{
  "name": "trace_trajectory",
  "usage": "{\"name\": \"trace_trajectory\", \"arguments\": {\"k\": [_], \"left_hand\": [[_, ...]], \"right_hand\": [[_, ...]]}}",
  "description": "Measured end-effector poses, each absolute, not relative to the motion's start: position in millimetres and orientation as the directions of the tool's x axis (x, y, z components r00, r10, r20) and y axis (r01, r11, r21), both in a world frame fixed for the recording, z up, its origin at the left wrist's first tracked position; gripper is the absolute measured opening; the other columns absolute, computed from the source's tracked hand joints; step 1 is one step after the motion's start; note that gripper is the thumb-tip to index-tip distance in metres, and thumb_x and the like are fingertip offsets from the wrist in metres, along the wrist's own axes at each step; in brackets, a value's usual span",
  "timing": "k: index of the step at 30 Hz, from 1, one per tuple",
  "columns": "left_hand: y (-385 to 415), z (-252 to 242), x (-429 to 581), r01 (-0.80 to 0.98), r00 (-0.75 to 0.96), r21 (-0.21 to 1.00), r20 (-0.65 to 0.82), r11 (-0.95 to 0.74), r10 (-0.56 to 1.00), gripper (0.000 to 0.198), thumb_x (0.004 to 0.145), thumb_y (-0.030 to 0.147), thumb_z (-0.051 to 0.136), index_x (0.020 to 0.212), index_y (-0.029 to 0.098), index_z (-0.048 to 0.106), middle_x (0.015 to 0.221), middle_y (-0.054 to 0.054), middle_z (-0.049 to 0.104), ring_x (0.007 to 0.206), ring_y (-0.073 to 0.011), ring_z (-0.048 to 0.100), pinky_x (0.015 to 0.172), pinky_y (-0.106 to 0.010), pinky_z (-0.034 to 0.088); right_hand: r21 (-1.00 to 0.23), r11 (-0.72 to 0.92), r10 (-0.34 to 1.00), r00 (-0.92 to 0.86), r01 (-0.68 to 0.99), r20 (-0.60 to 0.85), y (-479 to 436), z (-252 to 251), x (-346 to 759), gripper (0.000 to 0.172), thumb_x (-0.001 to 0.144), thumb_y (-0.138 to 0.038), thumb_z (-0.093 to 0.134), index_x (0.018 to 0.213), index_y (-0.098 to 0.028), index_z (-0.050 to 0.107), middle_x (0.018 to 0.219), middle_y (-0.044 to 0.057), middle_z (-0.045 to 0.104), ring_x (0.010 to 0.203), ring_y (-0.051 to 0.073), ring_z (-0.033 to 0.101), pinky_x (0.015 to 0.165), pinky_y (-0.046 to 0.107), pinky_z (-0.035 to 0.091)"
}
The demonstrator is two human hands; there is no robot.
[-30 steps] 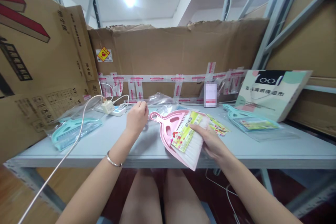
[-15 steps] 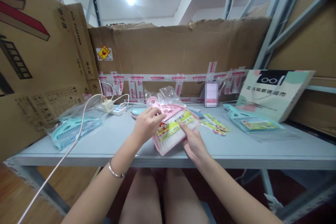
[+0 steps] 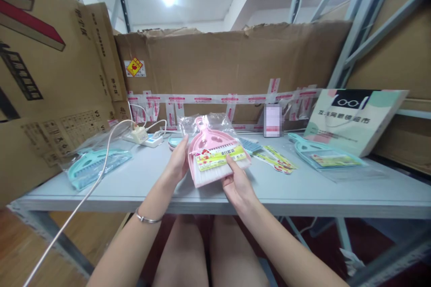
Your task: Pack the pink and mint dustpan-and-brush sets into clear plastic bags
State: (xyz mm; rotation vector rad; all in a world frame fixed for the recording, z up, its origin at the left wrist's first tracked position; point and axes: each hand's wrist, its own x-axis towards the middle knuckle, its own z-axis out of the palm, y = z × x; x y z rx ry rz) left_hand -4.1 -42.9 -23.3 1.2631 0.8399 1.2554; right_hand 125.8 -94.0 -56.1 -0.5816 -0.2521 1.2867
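A pink dustpan and brush set (image 3: 215, 138) with white bristles is tilted up over the table's front part, its looped handle pointing away. Clear plastic film (image 3: 220, 122) surrounds its handle end. Across the bristles lies a yellow-green label (image 3: 220, 157). My right hand (image 3: 238, 184) grips the set's lower right edge, thumb on the label. At the set's left edge is my left hand (image 3: 178, 159), its fingers upright along the film and pan; their tips are partly hidden.
Bagged teal dustpan sets lie at the left (image 3: 97, 163) and right (image 3: 328, 154). Loose labels (image 3: 278, 159) and a blue brush (image 3: 251, 145) lie right of centre. Behind stand a power strip (image 3: 153, 140), a phone (image 3: 272, 120) and a printed box (image 3: 353, 119). A white cable (image 3: 85, 197) crosses the left side.
My left hand has moved from the dustpan's handle to its left side. The pink set has turned more upright and squarer to the view, and the film now spreads around its handle.
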Motion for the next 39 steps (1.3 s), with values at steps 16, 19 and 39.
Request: {"name": "trace_trajectory", "arguments": {"k": [16, 19, 39], "left_hand": [[-65.0, -41.4, -12.6, -0.296, 0.308, 0.951, 0.179, -0.084, 0.935, 0.067, 0.061, 0.023, 0.080, 0.122, 0.015, 0.052, 0.112, -0.012, 0.067, 0.103, -0.0281, 0.063, 0.092, -0.039, 0.049], [-62.9, -40.7, -23.5, -0.292, 0.327, 0.956, 0.131, -0.032, 0.936, 0.064, 0.061, 0.023, 0.079, 0.119, 0.013, 0.054, 0.110, -0.014, 0.067, 0.103, -0.0290, 0.063, 0.090, -0.037, 0.050], [-59.2, -39.3, -31.2, -0.246, 0.297, 0.966, -0.004, 0.081, 0.955, 0.049, 0.067, 0.019, 0.072, 0.113, 0.012, 0.058, 0.104, -0.012, 0.070, 0.092, -0.0238, 0.067, 0.075, -0.029, 0.054]], "right_hand": [[-0.598, 0.061, 0.973, 0.182, -0.799, -0.145, -96.7, -54.9, 133.0, 0.021, 0.078, -0.015, 0.063, 0.099, -0.019, 0.062, 0.090, 0.002, 0.073, 0.083, 0.013, 0.070, 0.069, 0.021, 0.058], [-0.745, -0.140, 0.982, 0.005, -0.653, -0.189, -101.6, -52.5, 159.4, 0.015, 0.081, -0.021, 0.062, 0.094, -0.013, 0.063, 0.079, 0.006, 0.073, 0.066, 0.013, 0.069, 0.062, 0.022, 0.058], [-0.940, -0.010, 0.993, 0.107, -0.342, -0.049, -41.3, -47.3, 172.3, 0.003, 0.072, -0.015, 0.065, 0.073, -0.012, 0.064, 0.060, 0.003, 0.069, 0.051, 0.013, 0.063, 0.048, 0.021, 0.051]]}}
